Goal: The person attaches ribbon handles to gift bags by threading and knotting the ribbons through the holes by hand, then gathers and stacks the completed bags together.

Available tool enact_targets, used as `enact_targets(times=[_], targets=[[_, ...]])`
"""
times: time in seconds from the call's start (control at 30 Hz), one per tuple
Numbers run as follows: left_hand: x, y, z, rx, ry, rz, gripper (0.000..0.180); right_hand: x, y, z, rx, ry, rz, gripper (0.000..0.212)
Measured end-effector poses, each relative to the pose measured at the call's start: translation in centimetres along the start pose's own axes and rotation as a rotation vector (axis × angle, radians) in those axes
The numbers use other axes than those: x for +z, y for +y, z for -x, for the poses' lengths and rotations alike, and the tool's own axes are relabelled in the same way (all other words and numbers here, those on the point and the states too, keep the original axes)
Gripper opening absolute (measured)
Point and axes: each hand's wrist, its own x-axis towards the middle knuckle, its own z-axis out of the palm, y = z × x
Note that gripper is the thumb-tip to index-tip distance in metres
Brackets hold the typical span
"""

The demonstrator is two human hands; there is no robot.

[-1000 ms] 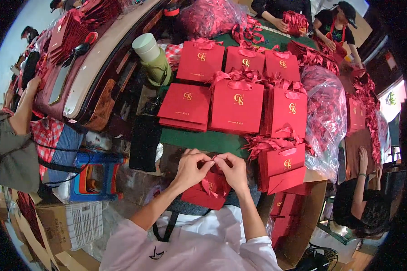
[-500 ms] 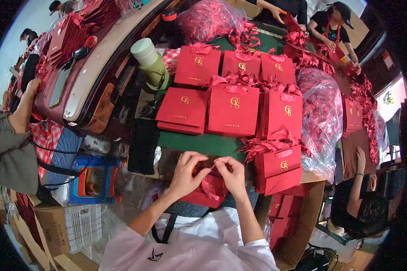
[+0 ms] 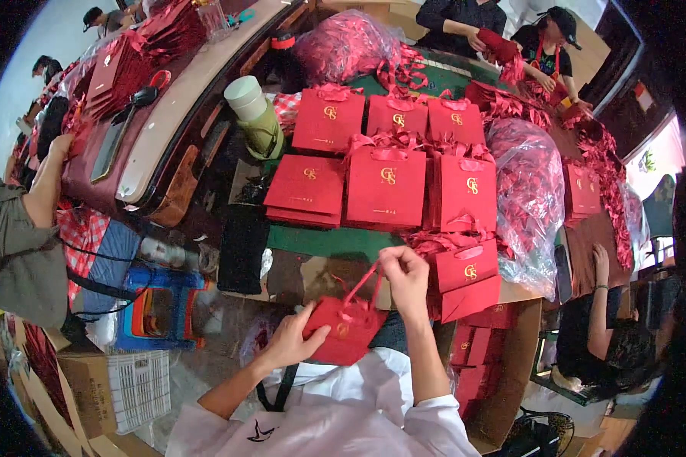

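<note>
A small red paper gift bag (image 3: 349, 343) with a gold print lies over my lap, tilted. My left hand (image 3: 291, 340) grips its left side, thumb on the front and fingers around the edge. Above the bag's right side, my right hand (image 3: 406, 280) pinches a red ribbon handle (image 3: 370, 276) and holds it taut from the bag's top. Close beyond my right hand is a stack of like red bags (image 3: 469, 273) with ribbons at the table's near edge.
More stacked red bags (image 3: 385, 186) stand in rows on the green table top (image 3: 320, 242). Plastic sacks of ribboned pieces (image 3: 526, 190) flank them. A green flask (image 3: 261, 141) stands left; an open carton (image 3: 514, 365) holds red bags at lower right. Co-workers (image 3: 545, 57) sit around.
My hands were together over the bag at its top. Now the left has moved down to the bag's side, and the right has moved up and right, drawing the ribbon handle out.
</note>
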Motion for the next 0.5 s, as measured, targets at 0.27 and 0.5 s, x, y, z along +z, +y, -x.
enact_targets(times=[0.27, 0.5], targets=[[0.4, -1.2, 2.2, -0.033, 0.021, 0.192, 0.042, 0.7, -0.6, -0.2, -0.022, -0.061, 0.040, 0.014], [-0.5, 0.2, 0.5, -0.155, 0.280, 0.576, 0.036, -1.2, 0.4, 2.5, 0.031, -0.087, -0.068, 0.031]])
